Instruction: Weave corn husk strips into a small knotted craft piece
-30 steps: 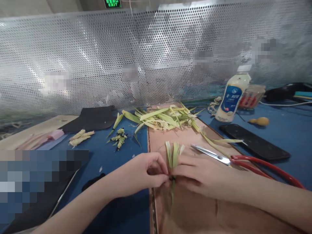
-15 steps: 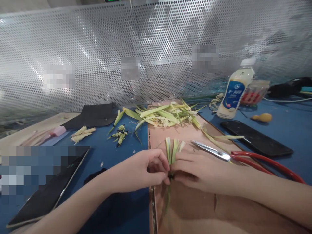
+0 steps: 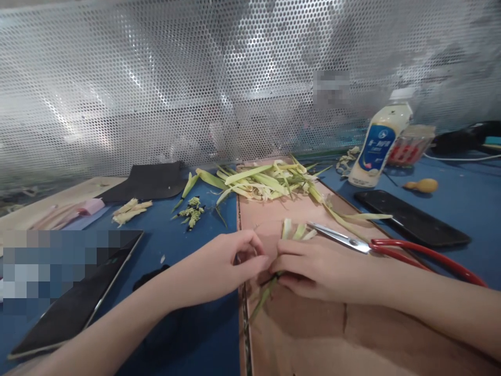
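My right hand [image 3: 313,269] is closed around a small bundle of green leaf strips [image 3: 287,230]. Pale cut ends stick out above its fingers, and narrow green tips hang out below toward the left. Something dark, perhaps a tie, shows at the bundle under the fingertips. My left hand [image 3: 235,263] is just to the left, thumb and fingers curled together in a pinch close to the right fingertips. Whatever lies in that pinch is too small to make out. Beyond the right hand, red-handled scissors [image 3: 352,243] lie with their blades partly open.
Loose leaf strips [image 3: 262,180] are heaped at the board's [image 3: 297,334] far end. Green bud-like pieces [image 3: 191,213] and pale husk pieces [image 3: 131,211] lie left. A phone [image 3: 410,216], drink bottle [image 3: 379,143] and yellow gourd-shaped object [image 3: 420,185] are right. A dark tablet [image 3: 90,297] lies left.
The bundle has tilted, its upper ends going right and its lower tips left. My left fingers have come off the strips and sit slightly left of them; my right hand keeps hold.
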Demonstrator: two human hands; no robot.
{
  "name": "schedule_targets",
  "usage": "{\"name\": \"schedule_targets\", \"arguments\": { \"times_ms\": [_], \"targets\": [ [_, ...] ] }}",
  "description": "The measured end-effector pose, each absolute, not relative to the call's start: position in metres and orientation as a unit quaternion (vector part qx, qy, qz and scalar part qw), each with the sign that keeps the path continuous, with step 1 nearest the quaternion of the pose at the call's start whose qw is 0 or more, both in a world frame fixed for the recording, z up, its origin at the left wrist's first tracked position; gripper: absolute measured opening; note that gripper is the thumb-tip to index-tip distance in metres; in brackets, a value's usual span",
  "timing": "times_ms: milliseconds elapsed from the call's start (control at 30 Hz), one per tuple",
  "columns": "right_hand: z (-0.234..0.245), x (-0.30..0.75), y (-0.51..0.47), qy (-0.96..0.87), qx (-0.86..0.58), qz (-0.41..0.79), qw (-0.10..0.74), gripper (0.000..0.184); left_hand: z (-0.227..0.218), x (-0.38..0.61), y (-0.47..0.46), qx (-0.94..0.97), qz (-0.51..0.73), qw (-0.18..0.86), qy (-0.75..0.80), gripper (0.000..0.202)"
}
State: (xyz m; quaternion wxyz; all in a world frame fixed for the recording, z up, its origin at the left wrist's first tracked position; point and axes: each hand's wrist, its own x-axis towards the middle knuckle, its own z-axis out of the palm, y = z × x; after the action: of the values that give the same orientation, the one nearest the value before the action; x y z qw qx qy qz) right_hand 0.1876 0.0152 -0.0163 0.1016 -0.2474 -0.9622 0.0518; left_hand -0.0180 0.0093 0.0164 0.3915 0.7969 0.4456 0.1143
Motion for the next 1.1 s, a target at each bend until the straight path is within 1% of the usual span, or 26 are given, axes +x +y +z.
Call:
{"name": "schedule_targets", "arguments": {
  "times_ms": [100, 167, 367, 667, 833, 1100],
  "targets": [
    [-0.0171, 0.1875, 0.0157, -0.963, -0.248, 0.038, 0.101, 0.018, 0.0168, -0.0181, 0.0076, 0.818, 0.098, 0.349, 0.447, 0.029],
    [-0.0167, 0.1873, 0.016, -0.963, -0.25, 0.041, 0.095, 0.016, 0.0168, -0.0181, 0.0063, 0.826, 0.08, 0.351, 0.434, 0.03],
    [-0.0139, 0.1874, 0.0151, -0.963, -0.251, 0.059, 0.083, 0.016, 0.0132, -0.0165, 0.0037, 0.807, 0.064, 0.391, 0.438, 0.027],
    [-0.0152, 0.1882, 0.0138, -0.965, -0.243, 0.042, 0.087, 0.018, 0.0121, -0.019, 0.0098, 0.805, 0.063, 0.399, 0.434, 0.027],
    [-0.0141, 0.188, 0.0136, -0.966, -0.239, 0.041, 0.088, 0.018, 0.0147, -0.021, 0.0119, 0.803, 0.056, 0.42, 0.42, 0.023],
    [-0.0121, 0.1879, 0.0131, -0.966, -0.241, 0.028, 0.086, 0.017, 0.014, -0.0202, 0.0124, 0.795, 0.071, 0.419, 0.433, 0.019]
  ]
}}
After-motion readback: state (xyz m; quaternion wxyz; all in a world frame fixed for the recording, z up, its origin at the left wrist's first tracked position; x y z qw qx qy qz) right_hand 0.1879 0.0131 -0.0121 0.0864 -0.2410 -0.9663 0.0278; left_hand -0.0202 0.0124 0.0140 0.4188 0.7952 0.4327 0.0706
